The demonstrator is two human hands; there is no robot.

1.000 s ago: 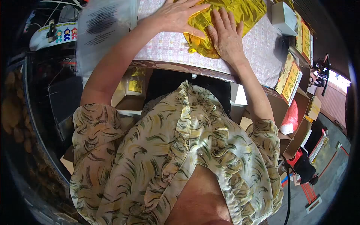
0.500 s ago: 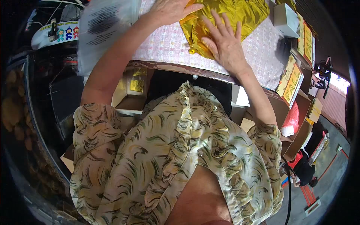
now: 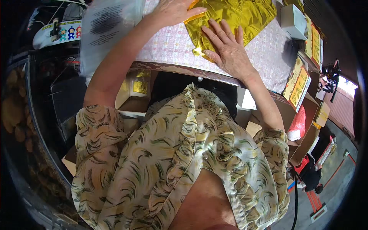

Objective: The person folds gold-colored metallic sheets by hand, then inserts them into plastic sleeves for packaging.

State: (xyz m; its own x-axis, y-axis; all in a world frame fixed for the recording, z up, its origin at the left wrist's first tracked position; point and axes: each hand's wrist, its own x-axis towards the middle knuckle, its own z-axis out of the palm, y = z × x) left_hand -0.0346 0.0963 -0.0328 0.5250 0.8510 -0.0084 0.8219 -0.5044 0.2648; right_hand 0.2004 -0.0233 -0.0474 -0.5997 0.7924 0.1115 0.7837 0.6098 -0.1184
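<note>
A shiny gold foil piece (image 3: pixel 245 19) lies on the cloth-covered table in the head view, creased, with a narrow crumpled tip at its near edge. Flat on its near part rests my right hand (image 3: pixel 230 53), fingers stretched out and apart. My left hand (image 3: pixel 174 11) touches the foil's left edge with the thumb reaching out over it. The top of the picture cuts off part of that hand, but it appears to lie open.
A checked pink-and-white cloth (image 3: pixel 165 48) covers the table. Clear plastic sleeves (image 3: pixel 107 38) lie on the left. At the right stand a white box (image 3: pixel 293 23) and cardboard boxes with yellow labels (image 3: pixel 299 90). An open carton (image 3: pixel 134 101) sits under the table edge.
My right hand has slid slightly down the foil toward me, its fingers now closer together. The foil under it looks smoother. My left hand has barely moved.
</note>
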